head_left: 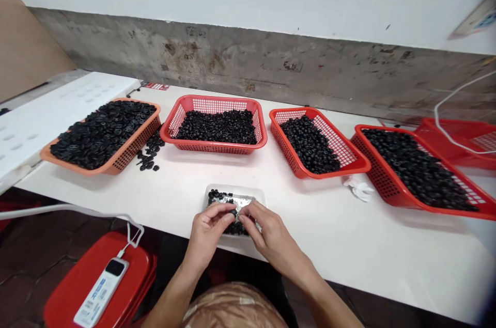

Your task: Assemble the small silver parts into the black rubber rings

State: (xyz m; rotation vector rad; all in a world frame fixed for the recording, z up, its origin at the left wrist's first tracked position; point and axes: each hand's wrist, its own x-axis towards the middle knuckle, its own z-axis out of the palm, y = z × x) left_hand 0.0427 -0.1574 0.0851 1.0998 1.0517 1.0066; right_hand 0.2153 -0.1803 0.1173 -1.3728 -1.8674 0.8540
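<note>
My left hand [209, 225] pinches a small round black part [233, 213] between thumb and fingertips. Close beside it, my right hand [265, 224] has thumb and forefinger pressed together at the same spot; whatever they hold is too small to make out. Both hands are over a shallow white tray [253, 191] at the table's front edge. Small black pieces [219, 195] lie in the tray's left and near parts, and shiny little bits [245, 201] show near its middle. My fingers hide part of the tray.
Along the back stand an orange basket [112, 167] and red baskets [213, 148] [289, 150] [387, 183], all with black parts. Loose black pieces [149, 155] lie by the orange one. Crumpled white tissue [359, 188] lies right. A power bank [101, 292] rests on a red stool [70, 297].
</note>
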